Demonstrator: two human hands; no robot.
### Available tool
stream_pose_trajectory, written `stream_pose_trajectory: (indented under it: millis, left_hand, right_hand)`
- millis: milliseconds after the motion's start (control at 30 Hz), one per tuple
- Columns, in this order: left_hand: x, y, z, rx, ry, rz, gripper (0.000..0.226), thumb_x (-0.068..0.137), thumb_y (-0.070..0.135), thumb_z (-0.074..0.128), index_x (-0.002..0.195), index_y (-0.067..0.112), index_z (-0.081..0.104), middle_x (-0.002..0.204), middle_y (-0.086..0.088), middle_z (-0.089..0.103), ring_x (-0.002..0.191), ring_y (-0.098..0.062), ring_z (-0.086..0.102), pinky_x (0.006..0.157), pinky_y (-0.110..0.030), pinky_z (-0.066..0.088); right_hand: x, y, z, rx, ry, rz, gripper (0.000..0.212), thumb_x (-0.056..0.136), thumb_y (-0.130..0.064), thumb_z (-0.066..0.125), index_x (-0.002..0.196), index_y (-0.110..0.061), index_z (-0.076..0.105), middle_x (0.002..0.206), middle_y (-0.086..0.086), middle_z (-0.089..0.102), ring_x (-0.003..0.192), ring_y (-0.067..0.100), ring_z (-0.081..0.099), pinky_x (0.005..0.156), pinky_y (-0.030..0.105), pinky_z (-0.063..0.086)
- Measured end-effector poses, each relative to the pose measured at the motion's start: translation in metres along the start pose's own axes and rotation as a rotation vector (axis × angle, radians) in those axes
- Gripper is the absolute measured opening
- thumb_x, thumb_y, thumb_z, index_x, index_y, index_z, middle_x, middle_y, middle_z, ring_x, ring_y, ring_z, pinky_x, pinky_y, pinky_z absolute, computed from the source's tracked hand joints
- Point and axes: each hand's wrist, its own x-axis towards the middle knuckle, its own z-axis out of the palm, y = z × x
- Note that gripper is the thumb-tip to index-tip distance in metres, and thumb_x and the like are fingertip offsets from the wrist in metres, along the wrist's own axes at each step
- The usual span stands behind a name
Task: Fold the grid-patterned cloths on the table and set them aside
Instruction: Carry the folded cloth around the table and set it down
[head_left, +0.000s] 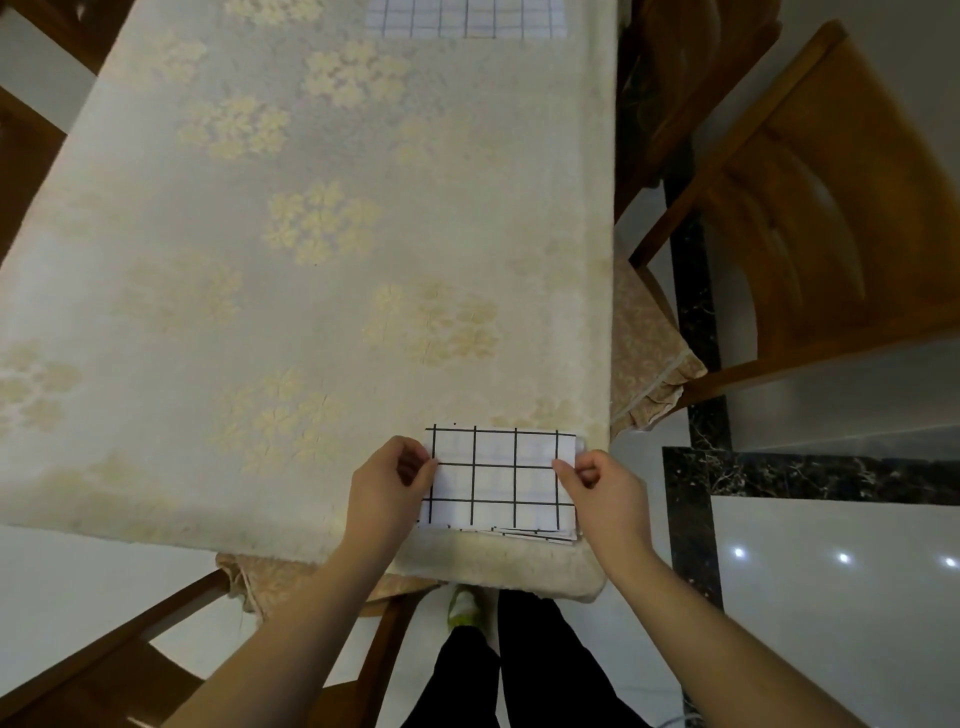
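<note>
I see the folded grid-patterned cloth (498, 480) lying flat at the near right corner of the table (311, 260), a small white rectangle with black lines, and it sits on top of a low stack of cloths (540, 535) whose layered edges peek out along its near side. My left hand (392, 480) pinches the cloth's left edge between thumb and curled fingers, and my right hand (597, 486) pinches the right edge the same way — both grips sit about halfway along the short sides. The cloth looks level, its far edge resting on the tablecloth. Far across the table, at the top edge of the view, another grid-patterned cloth (465, 18) lies spread out and unfolded, well apart from the one I hold. The table wears a cream tablecloth with pale yellow flower clusters. Wooden chairs stand round it — one on the right (831, 208) with a patterned seat cushion (649, 353) just beside the table edge, and another at the near left (104, 665). Below the table edge I can make out dark trousers (519, 665) and a glossy tiled floor (831, 597) with a dark marble border.
</note>
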Motion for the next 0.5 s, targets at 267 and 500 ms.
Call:
stream_pose_trajectory:
  millis: [267, 500]
  left_hand:
    - [0.003, -0.007, 0.004, 0.044, 0.012, 0.081, 0.009, 0.087, 0.022, 0.071, 0.091, 0.022, 0.063, 0.085, 0.009, 0.062, 0.075, -0.001, 0.059, 0.062, -0.007, 0.041]
    - [0.002, -0.008, 0.010, 0.369, 0.178, 0.595, 0.036, 0.090, 0.038, 0.049, 0.111, 0.014, 0.066, 0.116, -0.006, 0.061, 0.107, -0.019, 0.054, 0.084, -0.032, 0.042]
  right_hand:
    - [-0.002, 0.003, 0.000, -0.032, -0.018, -0.003, 0.025, 0.088, -0.036, 0.070, 0.081, -0.014, 0.062, 0.070, -0.004, 0.061, 0.062, 0.009, 0.056, 0.050, 0.009, 0.041]
    - [-0.007, -0.009, 0.005, -0.309, 0.255, -0.286, 0.040, 0.096, -0.049, 0.040, 0.109, -0.017, 0.061, 0.103, 0.002, 0.058, 0.092, 0.022, 0.057, 0.077, 0.035, 0.046]
